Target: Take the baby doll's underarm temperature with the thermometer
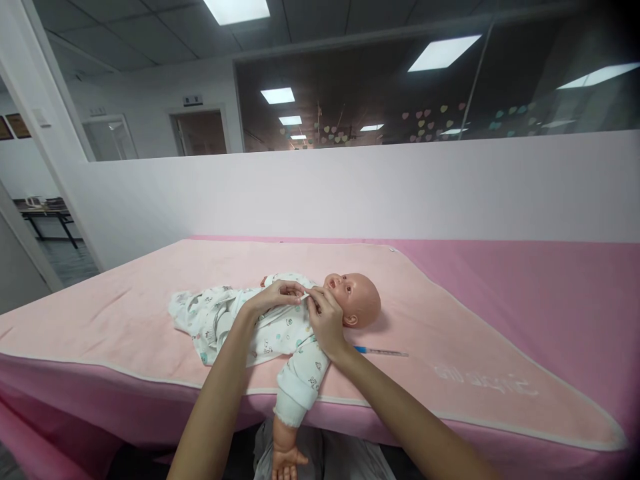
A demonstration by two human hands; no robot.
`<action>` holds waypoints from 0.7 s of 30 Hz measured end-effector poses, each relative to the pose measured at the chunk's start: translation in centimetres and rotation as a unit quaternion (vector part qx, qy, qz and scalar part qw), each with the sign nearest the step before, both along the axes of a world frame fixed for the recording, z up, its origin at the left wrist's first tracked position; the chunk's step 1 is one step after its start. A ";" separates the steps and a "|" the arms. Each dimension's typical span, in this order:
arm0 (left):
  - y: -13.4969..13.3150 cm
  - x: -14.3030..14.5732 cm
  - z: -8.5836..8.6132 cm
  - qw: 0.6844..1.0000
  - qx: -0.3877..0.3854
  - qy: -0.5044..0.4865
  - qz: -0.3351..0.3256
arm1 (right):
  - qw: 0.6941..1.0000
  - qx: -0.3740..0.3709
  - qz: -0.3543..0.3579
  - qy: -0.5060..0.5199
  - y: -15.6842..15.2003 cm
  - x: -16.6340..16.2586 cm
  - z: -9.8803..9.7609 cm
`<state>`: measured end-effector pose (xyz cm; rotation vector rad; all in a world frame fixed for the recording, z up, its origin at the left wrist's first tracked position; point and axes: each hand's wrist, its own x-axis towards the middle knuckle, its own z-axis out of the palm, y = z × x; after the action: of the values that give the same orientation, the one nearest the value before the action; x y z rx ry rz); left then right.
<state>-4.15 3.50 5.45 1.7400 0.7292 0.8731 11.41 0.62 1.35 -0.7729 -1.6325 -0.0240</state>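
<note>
A baby doll (365,300) lies on its back with its head to the right, dressed in a white printed baby outfit (285,333). Over the doll's upper chest, near the neck, my left hand (277,297) and my right hand (326,320) meet fingertip to fingertip. Both are closed in a pinch on a small white edge between them, which looks like part of the baby outfit. Just right of my right wrist, a thermometer (383,351) with a blue end lies on the pad. One doll arm hangs over the table's near edge.
The doll rests on a peach pad (450,333) with a pale border, spread over a pink cloth (550,287) that drapes down the front. A white low wall (350,193) with glass above it stands behind. Far left, a dark table (47,210) shows through a doorway.
</note>
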 end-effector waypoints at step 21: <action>-0.3 0.2 -0.3 0.996 0.045 0.012 0.072 | 0.998 -0.050 0.029 0.015 -0.3 0.0 0.2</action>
<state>-4.00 3.22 5.12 1.7964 0.8506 0.9966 11.40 0.36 1.52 -0.7986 -1.6365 0.1110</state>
